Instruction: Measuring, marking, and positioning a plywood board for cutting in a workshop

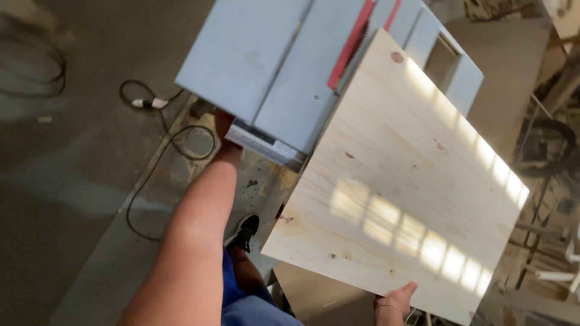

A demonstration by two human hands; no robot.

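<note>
Holding pine board (399, 181) over saw table (272, 66), right hand (396, 299) clamped on near edge; left hand (225, 128) hidden, grip unclear. Probably stiff, light, smooth: best gripped at opposite edges.

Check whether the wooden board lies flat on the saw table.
Partly: board rests on the saw table, its near end overhanging, held by the right hand.

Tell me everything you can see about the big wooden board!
The wooden board is a large, flat, pale panel, pine by its look, with fine grain lines and a few small dark knots. Patches of sunlight fall across it in a window pattern. It lies tilted, its far edge resting on the grey saw table beside the red strip, while its near part hangs out over the floor. The right hand grips its near edge from below, thumb on top.
</note>
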